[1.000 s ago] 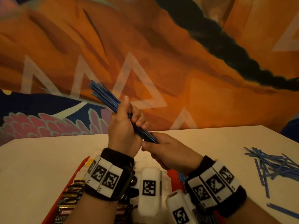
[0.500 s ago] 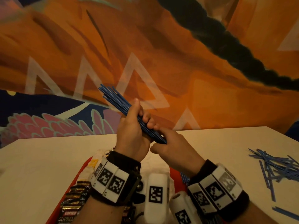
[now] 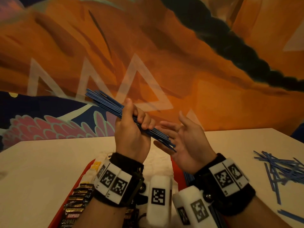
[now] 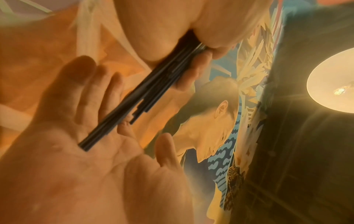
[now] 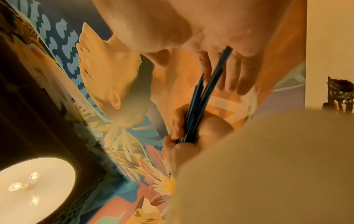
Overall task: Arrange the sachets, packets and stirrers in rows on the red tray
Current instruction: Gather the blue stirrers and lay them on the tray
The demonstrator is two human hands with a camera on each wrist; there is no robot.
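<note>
My left hand (image 3: 136, 117) is raised above the table and grips a bundle of blue stirrers (image 3: 107, 102) around its middle, the bundle slanting down to the right. My right hand (image 3: 179, 130) is open, fingers spread, with its palm against the bundle's lower ends. In the left wrist view the stirrers (image 4: 145, 92) end unevenly on that open palm (image 4: 80, 159). Below my wrists lies the red tray (image 3: 88, 167) with dark Kopiko packets (image 3: 77, 203) at its left, pale sachets (image 3: 100, 157) behind them, and a few blue stirrers (image 3: 188, 176) at its right.
A loose heap of blue stirrers (image 3: 283, 170) lies on the pale table (image 3: 41, 170) to the right, with one more stirrer (image 3: 291, 216) near the front right. A painted orange wall (image 3: 197, 79) stands right behind the table.
My right hand has let go of the bundle's lower end and opened, its palm now against the stirrer tips. The left hand keeps its grip, and more of the bundle shows below it.
</note>
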